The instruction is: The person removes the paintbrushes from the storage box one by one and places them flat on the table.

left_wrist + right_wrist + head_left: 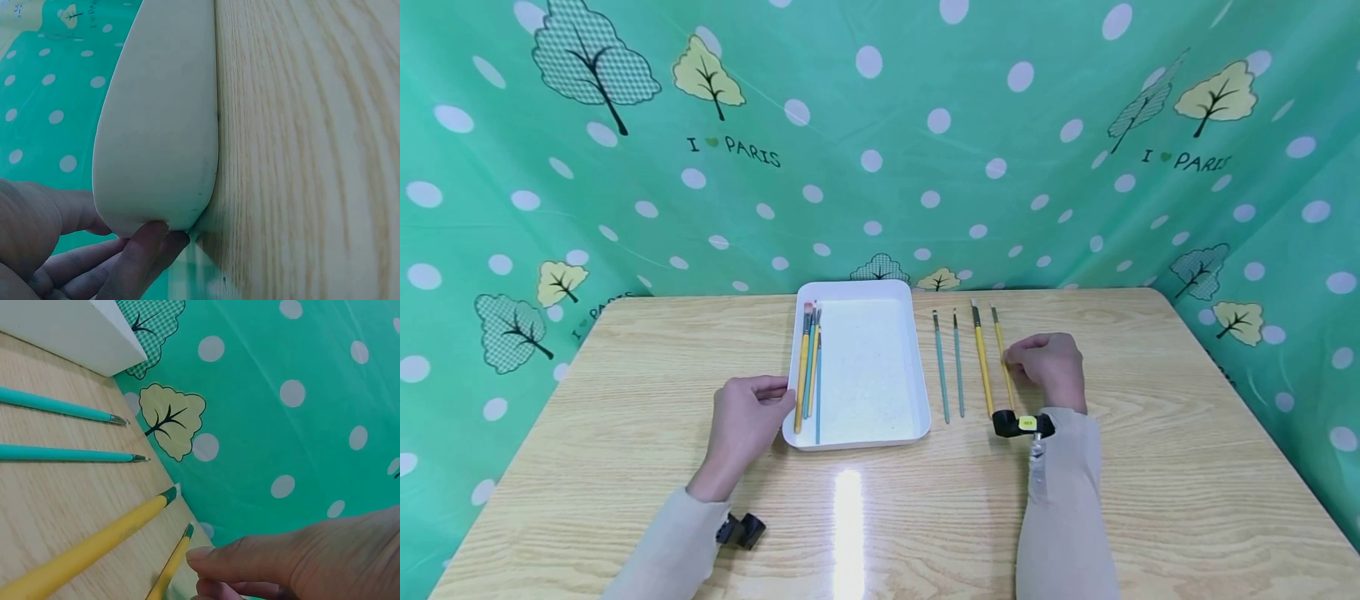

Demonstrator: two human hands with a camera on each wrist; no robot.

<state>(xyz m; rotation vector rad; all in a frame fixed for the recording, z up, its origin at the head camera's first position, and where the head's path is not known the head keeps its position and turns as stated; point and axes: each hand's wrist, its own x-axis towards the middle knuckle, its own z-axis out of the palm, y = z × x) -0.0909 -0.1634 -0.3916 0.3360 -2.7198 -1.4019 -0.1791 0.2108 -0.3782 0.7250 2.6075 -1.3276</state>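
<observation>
A shallow white tray [868,442] lies on the table, with several yellow and blue paintbrushes [802,375] along its inner left side. My left hand [747,421] holds the tray at its left edge; in the left wrist view the fingers [140,259] curl against the wall near a corner. To the right of the tray lie two thin blue paintbrushes [941,367], a thick yellow paintbrush [982,354] and a thin yellow paintbrush [999,333]. My right hand [1048,365] is beside the thin yellow one, its fingertips [201,555] right at the handle, fingers loosely bent.
The wooden table [1165,467] ends at a green dotted curtain [910,192] that hangs behind and along both sides. Small black cameras [1022,423] sit at both wrists. A bright light reflection falls on the table in front of the tray.
</observation>
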